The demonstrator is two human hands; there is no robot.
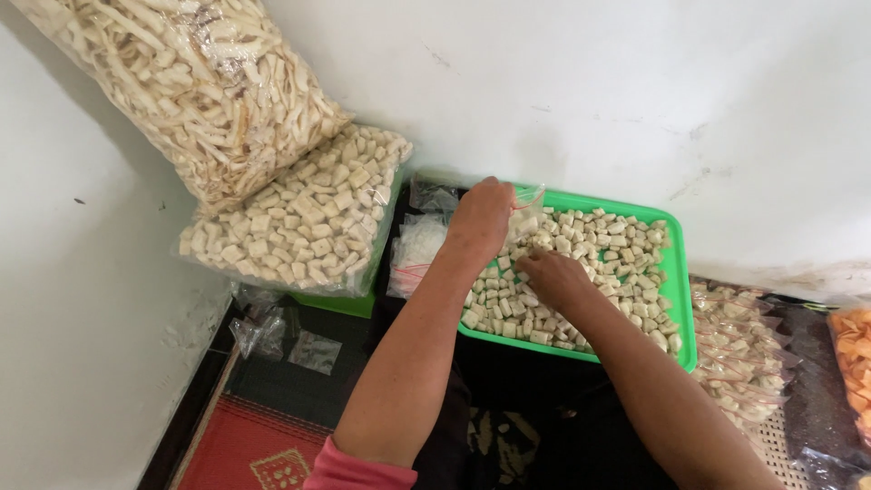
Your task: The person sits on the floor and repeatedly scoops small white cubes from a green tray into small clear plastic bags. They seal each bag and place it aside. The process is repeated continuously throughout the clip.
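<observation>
A green tray (682,289) on the floor holds many small pale square snack pieces (610,243). My left hand (479,216) hovers over the tray's near-left corner and pinches a small clear zip bag (526,198) by its mouth. Just right of it, my right hand (555,278) rests on the pieces with fingers curled into them; whether it grips any is hidden.
A large clear bag of square pieces (308,218) lies at the left, under a bigger bag of pale strips (190,82). Empty small bags (417,249) sit beside the tray. Filled small bags (739,349) pile at the right, near orange snacks (855,363). White walls (590,82) close in behind.
</observation>
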